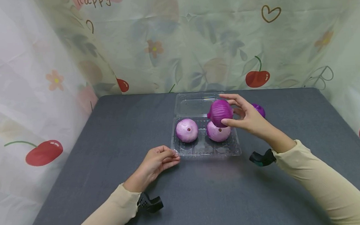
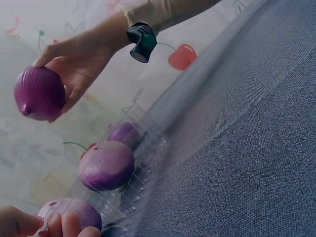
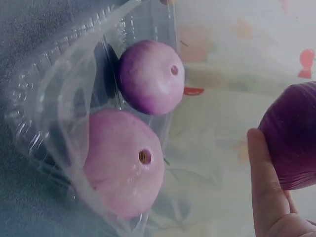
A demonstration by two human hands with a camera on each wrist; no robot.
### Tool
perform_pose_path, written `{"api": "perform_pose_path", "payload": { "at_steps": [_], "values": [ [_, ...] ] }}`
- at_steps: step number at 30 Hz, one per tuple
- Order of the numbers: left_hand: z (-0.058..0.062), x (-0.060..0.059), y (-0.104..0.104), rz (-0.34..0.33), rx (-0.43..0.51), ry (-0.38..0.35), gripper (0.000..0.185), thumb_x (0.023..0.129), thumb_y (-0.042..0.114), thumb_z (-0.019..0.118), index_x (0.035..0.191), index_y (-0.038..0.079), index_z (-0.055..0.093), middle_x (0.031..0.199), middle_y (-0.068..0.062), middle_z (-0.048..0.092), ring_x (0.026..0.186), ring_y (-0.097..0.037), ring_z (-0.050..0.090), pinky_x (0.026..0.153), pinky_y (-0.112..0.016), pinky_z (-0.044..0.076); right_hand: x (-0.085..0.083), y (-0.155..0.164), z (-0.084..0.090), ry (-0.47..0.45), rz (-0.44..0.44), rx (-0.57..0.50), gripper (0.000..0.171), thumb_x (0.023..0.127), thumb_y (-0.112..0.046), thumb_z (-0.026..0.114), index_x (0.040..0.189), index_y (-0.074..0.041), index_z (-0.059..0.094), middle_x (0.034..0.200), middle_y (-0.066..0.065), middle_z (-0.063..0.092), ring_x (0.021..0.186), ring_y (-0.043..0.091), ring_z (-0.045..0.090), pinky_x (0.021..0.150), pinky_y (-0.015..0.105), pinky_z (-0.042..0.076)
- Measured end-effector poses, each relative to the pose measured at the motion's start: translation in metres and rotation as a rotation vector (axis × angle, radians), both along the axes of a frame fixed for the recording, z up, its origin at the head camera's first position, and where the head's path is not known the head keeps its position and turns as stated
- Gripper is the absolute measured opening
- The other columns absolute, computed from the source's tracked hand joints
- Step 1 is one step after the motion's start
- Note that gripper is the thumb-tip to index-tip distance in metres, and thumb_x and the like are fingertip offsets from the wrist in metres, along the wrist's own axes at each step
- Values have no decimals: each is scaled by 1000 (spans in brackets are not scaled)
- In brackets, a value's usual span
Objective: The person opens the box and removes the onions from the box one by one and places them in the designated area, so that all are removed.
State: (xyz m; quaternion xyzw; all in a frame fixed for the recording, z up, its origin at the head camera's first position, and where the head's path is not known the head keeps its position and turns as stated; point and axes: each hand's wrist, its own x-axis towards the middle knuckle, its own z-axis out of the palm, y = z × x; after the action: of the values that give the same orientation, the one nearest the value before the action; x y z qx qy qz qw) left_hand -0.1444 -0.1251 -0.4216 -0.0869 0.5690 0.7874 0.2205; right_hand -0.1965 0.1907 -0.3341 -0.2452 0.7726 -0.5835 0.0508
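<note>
My right hand [image 1: 249,117] holds a dark purple ribbed onion [image 1: 220,110] between thumb and fingers, raised over the right part of a clear plastic clamshell container [image 1: 202,151]. Two paler onions sit in the container's base: one on the left [image 1: 187,130] and one on the right [image 1: 216,134], partly covered by the held onion in the head view. With thumb and fingertips, my left hand [image 1: 154,163] pinches the container's front left corner. The hinged lid [image 1: 192,104] lies folded back, away from me.
Another purple onion [image 1: 259,109] lies on the dark grey table [image 1: 125,129] beyond my right hand, partly hidden by it. A printed curtain [image 1: 191,50] hangs behind the table and along both sides. Each wrist carries a small black camera.
</note>
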Motion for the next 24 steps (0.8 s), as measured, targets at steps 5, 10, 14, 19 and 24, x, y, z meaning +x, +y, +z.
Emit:
{"api": "perform_pose_path", "payload": {
  "at_steps": [5, 10, 14, 19, 24],
  "values": [
    [-1, 0, 0, 1, 2, -1, 9, 91, -5, 57, 84, 0, 57, 80, -9, 69, 78, -17, 69, 80, -33, 61, 2, 10, -3, -6, 0, -123, 62, 87, 4, 65, 141, -13, 41, 127, 6, 47, 110, 16, 59, 80, 25, 59],
    [-1, 0, 0, 2, 4, 5, 15, 91, -5, 56, 80, 3, 59, 79, -9, 69, 77, -17, 69, 79, -32, 61, 3, 19, -6, -46, -10, -226, 61, 86, 8, 64, 139, -15, 42, 123, 3, 52, 110, 13, 60, 82, 24, 59],
    [-1, 0, -1, 5, 0, 4, 14, 92, -5, 56, 80, 3, 59, 79, -9, 69, 77, -17, 69, 79, -33, 61, 5, 24, -7, -65, -19, -270, 65, 84, 12, 65, 137, -17, 42, 122, 3, 53, 110, 13, 60, 83, 23, 58],
    [-1, 0, 0, 10, 0, -1, 14, 92, -5, 56, 81, 2, 59, 80, -10, 68, 78, -17, 70, 80, -33, 61, 7, 30, -6, -99, -27, -331, 67, 84, 15, 62, 138, -20, 39, 124, 4, 50, 106, 14, 61, 82, 24, 59],
    [0, 0, 0, 15, -13, -5, 14, 92, -5, 56, 81, 3, 59, 80, -9, 69, 78, -17, 70, 80, -33, 61, 6, 37, -3, -71, -78, -361, 64, 87, 13, 58, 140, -19, 41, 125, 4, 49, 107, 13, 59, 82, 20, 57]
  ]
}}
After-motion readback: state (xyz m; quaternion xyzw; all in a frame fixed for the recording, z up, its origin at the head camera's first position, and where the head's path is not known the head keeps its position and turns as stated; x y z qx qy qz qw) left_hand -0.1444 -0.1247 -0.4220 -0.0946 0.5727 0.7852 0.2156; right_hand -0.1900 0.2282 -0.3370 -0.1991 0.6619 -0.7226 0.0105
